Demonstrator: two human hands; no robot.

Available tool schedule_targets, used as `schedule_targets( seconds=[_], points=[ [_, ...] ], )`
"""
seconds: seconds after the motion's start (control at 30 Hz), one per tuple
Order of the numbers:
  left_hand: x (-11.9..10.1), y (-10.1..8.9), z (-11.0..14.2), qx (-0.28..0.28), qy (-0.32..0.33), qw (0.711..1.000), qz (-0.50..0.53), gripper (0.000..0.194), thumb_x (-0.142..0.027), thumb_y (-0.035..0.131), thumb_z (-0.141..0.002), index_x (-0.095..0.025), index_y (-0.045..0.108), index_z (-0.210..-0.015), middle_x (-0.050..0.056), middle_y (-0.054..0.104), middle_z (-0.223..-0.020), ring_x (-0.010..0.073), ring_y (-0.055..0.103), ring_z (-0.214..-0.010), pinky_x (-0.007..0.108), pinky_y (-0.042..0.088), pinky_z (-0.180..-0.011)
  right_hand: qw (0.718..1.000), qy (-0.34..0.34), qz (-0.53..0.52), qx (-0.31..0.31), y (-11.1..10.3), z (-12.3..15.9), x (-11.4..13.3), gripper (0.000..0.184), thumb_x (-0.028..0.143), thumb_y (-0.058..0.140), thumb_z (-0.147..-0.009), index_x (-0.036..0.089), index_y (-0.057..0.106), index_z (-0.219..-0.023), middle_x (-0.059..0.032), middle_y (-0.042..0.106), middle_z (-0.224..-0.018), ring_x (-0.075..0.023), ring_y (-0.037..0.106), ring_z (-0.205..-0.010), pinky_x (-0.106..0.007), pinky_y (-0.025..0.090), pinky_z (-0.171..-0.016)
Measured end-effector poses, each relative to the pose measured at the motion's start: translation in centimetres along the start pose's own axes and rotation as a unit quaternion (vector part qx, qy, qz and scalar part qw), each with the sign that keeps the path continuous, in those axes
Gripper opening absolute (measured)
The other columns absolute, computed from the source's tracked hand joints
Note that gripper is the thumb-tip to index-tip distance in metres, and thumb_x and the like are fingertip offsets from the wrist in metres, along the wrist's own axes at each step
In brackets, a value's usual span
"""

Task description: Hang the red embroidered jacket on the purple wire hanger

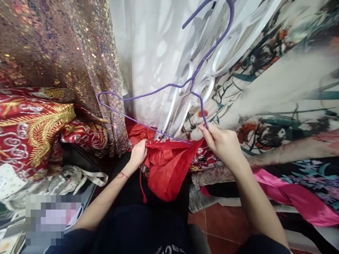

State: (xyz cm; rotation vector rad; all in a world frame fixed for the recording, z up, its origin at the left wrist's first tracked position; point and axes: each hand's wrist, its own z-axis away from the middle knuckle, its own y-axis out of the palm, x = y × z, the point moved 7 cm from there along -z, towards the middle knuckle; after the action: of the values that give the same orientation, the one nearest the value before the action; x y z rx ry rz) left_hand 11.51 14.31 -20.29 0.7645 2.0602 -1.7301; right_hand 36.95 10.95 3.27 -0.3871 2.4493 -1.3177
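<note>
- Hanger [192, 78], purple, upper centre; its lower bar slants down rightward to the edge of a red garment [166, 169].
- Right fingers [212, 131], nearer, pinch its right end.
- Left fingers [143, 145] grip the garment below the bar.

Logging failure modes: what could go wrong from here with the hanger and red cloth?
1. The right hand grips the purple hanger near one end, so it might swing or tip.
2. The hanger's other end overlaps the sequined fabric in view; if they touch, it could snag.
3. A red cord dangles by the red cloth, below the left hand; it might catch.
</note>
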Motion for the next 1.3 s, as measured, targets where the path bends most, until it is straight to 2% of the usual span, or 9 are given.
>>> schedule_targets(
  seconds=[0.17,0.33,0.4,0.57,0.67,0.77,0.9,1.07,1.3],
  points=[
    [2.0,-2.6,-2.8,0.030,0.000,0.998,0.056,0.024,-0.021,0.040,-0.091,-0.017,0.056,-0.108,0.009,0.072,-0.084,0.0233,0.070,-0.077,0.034,0.052,-0.077,1.000,0.002,0.027,-0.009,0.4,-0.2,0.3,0.063,0.050,0.023,-0.108,0.014,0.070,-0.087,-0.0024,0.055,-0.049,-0.0120,0.043,-0.042,-0.026,0.024,-0.048],
    [1.2,-8.4,-4.6,0.020,0.032,0.996,0.077,0.025,-0.034,0.058,-0.079,-0.021,0.051,-0.099,-0.001,0.063,-0.074,0.0176,0.060,-0.065,0.028,0.046,-0.070,0.998,-0.001,0.065,-0.019,0.2,-0.2,-0.4,0.064,0.050,0.021,-0.108,0.014,0.071,-0.088,-0.0031,0.055,-0.046,-0.0134,0.043,-0.040,-0.027,0.020,-0.048],
    [0.2,-10.9,-4.5,-0.010,0.050,0.995,0.081,0.033,-0.035,0.064,-0.076,-0.021,0.050,-0.102,-0.002,0.063,-0.074,0.0168,0.060,-0.066,0.027,0.045,-0.071,0.997,-0.001,0.077,-0.023,0.1,-0.2,-0.7,0.064,0.050,0.021,-0.108,0.014,0.071,-0.089,-0.0029,0.054,-0.045,-0.0134,0.043,-0.039,-0.027,0.020,-0.047],
    [-1.6,-18.0,-2.5,-0.200,0.016,0.979,0.038,0.026,-0.033,0.068,-0.070,-0.020,0.056,-0.090,0.004,0.069,-0.085,0.0193,0.065,-0.078,0.027,0.047,-0.074,0.997,-0.022,0.071,-0.022,-0.2,0.0,-0.3,0.064,0.048,0.020,-0.109,0.014,0.068,-0.084,-0.0027,0.056,-0.047,-0.0121,0.044,-0.039,-0.026,0.021,-0.047],
    [-2.5,-20.2,-2.3,-0.157,-0.016,0.987,-0.030,0.013,-0.031,0.064,-0.072,-0.019,0.059,-0.071,0.001,0.063,-0.067,0.0172,0.058,-0.064,0.028,0.041,-0.065,0.998,-0.030,0.059,-0.022,-0.5,0.1,0.1,0.064,0.048,0.019,-0.109,0.015,0.067,-0.082,-0.0025,0.056,-0.048,-0.0114,0.045,-0.040,-0.026,0.022,-0.046],
    [-3.3,-20.6,-4.3,-0.041,0.003,0.999,0.015,0.016,-0.032,0.062,-0.073,-0.018,0.063,-0.063,-0.001,0.055,-0.055,0.0149,0.051,-0.057,0.026,0.037,-0.059,0.997,-0.015,0.067,-0.023,-0.5,0.2,-0.3,0.061,0.048,0.022,-0.108,0.015,0.067,-0.083,-0.0013,0.052,-0.046,-0.0115,0.041,-0.038,-0.026,0.021,-0.046],
    [-2.7,-18.4,-8.2,0.084,-0.016,0.976,0.201,0.021,-0.038,0.070,-0.067,-0.017,0.066,-0.062,-0.001,0.058,-0.057,0.0149,0.053,-0.057,0.025,0.040,-0.056,0.996,-0.005,0.074,-0.045,-0.1,0.4,-0.5,0.058,0.045,0.025,-0.108,0.014,0.067,-0.081,-0.0007,0.050,-0.045,-0.0108,0.039,-0.037,-0.026,0.019,-0.045],
    [0.0,-16.9,-11.3,-0.016,-0.077,0.945,0.317,0.034,-0.044,0.075,-0.066,-0.018,0.056,-0.058,-0.001,0.054,-0.054,0.0127,0.048,-0.056,0.024,0.039,-0.054,0.993,-0.020,0.086,-0.077,0.1,0.3,0.1,0.056,0.041,0.027,-0.108,0.015,0.064,-0.076,-0.0020,0.055,-0.048,-0.0095,0.039,-0.037,-0.026,0.018,-0.045],
    [1.6,-19.2,-11.9,-0.109,-0.087,0.922,0.361,0.048,-0.056,0.059,-0.084,-0.024,0.032,-0.059,-0.006,0.030,-0.052,0.0088,0.025,-0.048,0.025,0.026,-0.048,0.992,-0.021,0.095,-0.076,-1.0,0.9,-0.5,0.050,0.041,0.033,-0.107,0.016,0.063,-0.076,-0.0017,0.056,-0.049,-0.0095,0.040,-0.038,-0.027,0.019,-0.045]
  ],
)
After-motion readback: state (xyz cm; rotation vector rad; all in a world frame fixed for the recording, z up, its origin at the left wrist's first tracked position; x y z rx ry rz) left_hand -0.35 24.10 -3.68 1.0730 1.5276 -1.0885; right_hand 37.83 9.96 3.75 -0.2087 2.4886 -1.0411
